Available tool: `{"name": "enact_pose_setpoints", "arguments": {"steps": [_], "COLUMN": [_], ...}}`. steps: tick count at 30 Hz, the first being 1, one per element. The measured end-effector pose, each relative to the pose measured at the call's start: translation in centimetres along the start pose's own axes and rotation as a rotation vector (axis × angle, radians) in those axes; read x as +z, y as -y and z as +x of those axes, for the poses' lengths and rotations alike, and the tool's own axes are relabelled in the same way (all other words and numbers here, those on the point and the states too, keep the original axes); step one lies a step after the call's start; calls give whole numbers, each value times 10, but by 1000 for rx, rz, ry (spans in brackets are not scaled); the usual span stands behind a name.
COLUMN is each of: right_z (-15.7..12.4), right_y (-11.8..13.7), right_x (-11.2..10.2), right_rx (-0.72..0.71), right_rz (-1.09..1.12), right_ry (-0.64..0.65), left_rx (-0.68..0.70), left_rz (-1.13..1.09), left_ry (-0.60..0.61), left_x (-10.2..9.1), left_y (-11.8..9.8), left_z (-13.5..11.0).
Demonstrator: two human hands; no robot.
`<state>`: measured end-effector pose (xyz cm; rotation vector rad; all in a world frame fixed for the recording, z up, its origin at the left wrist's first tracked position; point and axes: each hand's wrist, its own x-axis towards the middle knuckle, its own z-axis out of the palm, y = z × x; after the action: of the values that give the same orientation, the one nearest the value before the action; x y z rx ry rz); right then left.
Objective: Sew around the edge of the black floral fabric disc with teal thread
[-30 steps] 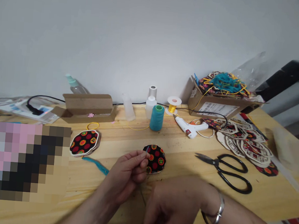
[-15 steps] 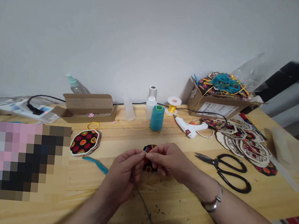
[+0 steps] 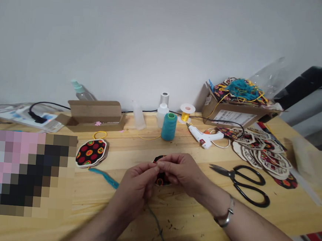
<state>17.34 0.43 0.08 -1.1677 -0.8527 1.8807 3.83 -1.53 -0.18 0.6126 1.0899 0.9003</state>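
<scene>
My left hand [image 3: 136, 187] and my right hand [image 3: 178, 171] meet fingertip to fingertip over the middle of the wooden table [image 3: 198, 212]. Both pinch something very small at the point where they touch; I cannot make out what it is. A thin teal thread [image 3: 157, 224] hangs from the pinch toward the table's near edge. Just behind the fingers lies a black fabric piece with red and yellow dots [image 3: 160, 180], mostly hidden by my hands.
Black scissors [image 3: 245, 183] lie to the right. A stack of similar patterned pieces [image 3: 91, 152] sits to the left, with more at the right [image 3: 264, 154]. Behind stand a teal thread cone [image 3: 168, 126], a glue gun [image 3: 204, 137], a yellow spool [image 3: 186, 113] and two cardboard boxes [image 3: 94, 115].
My right hand rose from the near edge to meet my left hand at the fingertips. Both hands now cover most of the dotted piece.
</scene>
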Motion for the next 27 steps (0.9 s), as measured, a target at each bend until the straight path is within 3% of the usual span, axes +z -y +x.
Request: {"name": "enact_pose_setpoints", "arguments": {"steps": [2,6,9,11,14,18,20,23,27], "right_z": [2,1,-15,-35,-68,-100,-108,-112,-113], "right_y": [-2,8,31,45,48,20,3,-9,-5], "right_x": [-1,-5,-13,-25,-60,-125,-148,-158,-150], "right_rx": [-28,-129,-333,-437,-339,-203,-204,-202,-225], "right_rz": [-62,-428,-891,-1324,-1741,-1867,-1868,-1852,-1835], "right_ry": [-26,-113,-225,-378,-475,-482,-470,-433,-445], "left_rx": [-8,-14,-20,-22,-19,-34,-46,-45,-42], "left_rz": [21,13,-24,-49,-75,-91,-93,-89,-97], "left_ry": [0,3,5,3,-3,5,2,-4,-10], "left_x": [0,0,-1,-1,-1,-2,-2,-2,-1], "left_y": [1,1,0,-1,-2,0,1,1,-1], "left_z": [0,0,0,0,-1,0,1,1,0]}}
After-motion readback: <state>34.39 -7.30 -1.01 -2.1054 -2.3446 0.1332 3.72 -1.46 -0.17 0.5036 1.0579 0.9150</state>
